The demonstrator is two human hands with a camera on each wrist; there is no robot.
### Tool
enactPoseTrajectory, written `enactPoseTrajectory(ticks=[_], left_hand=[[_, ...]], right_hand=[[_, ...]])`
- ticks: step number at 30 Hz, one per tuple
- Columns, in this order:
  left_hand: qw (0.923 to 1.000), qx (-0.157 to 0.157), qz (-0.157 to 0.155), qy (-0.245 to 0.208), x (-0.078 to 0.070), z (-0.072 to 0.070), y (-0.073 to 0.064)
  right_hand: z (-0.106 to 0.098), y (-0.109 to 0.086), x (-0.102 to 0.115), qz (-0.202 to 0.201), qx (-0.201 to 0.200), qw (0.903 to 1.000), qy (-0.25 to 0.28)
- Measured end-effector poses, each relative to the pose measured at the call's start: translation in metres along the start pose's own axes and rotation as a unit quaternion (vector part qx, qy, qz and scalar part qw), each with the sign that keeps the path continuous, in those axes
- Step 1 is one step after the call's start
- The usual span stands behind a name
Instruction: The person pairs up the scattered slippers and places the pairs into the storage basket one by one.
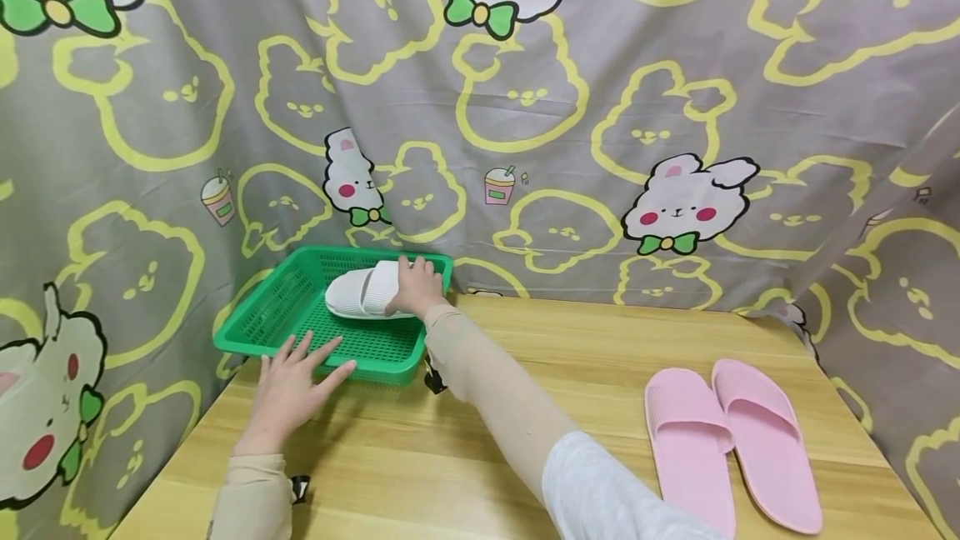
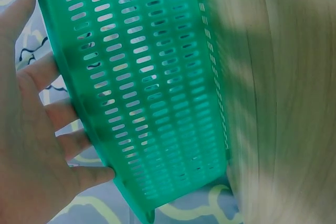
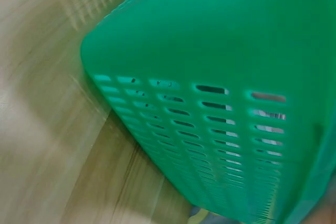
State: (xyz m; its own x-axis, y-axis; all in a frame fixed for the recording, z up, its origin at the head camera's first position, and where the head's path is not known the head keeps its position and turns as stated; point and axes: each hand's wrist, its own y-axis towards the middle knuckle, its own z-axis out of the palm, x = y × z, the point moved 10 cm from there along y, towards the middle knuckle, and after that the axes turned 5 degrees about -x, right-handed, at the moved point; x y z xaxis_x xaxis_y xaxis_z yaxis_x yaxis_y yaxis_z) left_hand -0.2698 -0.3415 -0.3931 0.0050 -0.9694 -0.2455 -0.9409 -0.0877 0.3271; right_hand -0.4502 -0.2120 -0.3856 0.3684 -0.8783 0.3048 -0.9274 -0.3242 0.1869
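The white slipper, grasped by the right hand, is inside the green basket. Left of that grip and nearer the person, the left hand lies spread against the basket's near rim; right of the grip lie two pink slippers.

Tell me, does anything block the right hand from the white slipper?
Nothing visible does: the right hand grips the white slipper inside the green basket. The left hand is at the basket's near edge.

No lettering, label, brand, number or sign can be read.
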Motion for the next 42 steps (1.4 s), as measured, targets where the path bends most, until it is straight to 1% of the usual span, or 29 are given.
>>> enactPoseTrajectory(ticks=[9,14,19,24,29,38,40,42], left_hand=[[1.0000,0.003,-0.004,0.000,-0.004,0.001,0.000],[1.0000,0.001,-0.003,0.000,-0.005,0.003,-0.001],[1.0000,0.002,-0.006,-0.004,-0.004,0.005,-0.001],[1.0000,-0.001,-0.004,-0.004,-0.005,0.004,0.001],[1.0000,-0.002,-0.005,0.000,-0.005,0.003,0.002],[1.0000,-0.008,-0.004,-0.001,-0.004,0.000,0.004],[1.0000,-0.008,-0.004,0.000,-0.003,0.000,0.004],[1.0000,-0.008,-0.005,0.001,-0.003,0.000,0.003]], right_hand=[[0.006,-0.001,-0.003,0.009,0.013,0.9998,-0.014],[0.009,-0.002,-0.006,0.006,0.013,0.9995,-0.027],[0.012,-0.002,-0.007,0.000,0.017,0.9995,-0.026],[0.010,0.000,-0.005,-0.017,0.010,0.9991,-0.036],[0.013,0.001,-0.001,-0.040,0.014,0.9979,-0.050],[0.017,0.005,0.002,-0.047,0.006,0.9924,-0.114],[0.017,0.004,0.004,-0.048,0.007,0.9925,-0.113],[0.016,0.004,0.006,-0.052,0.002,0.9936,-0.100]])
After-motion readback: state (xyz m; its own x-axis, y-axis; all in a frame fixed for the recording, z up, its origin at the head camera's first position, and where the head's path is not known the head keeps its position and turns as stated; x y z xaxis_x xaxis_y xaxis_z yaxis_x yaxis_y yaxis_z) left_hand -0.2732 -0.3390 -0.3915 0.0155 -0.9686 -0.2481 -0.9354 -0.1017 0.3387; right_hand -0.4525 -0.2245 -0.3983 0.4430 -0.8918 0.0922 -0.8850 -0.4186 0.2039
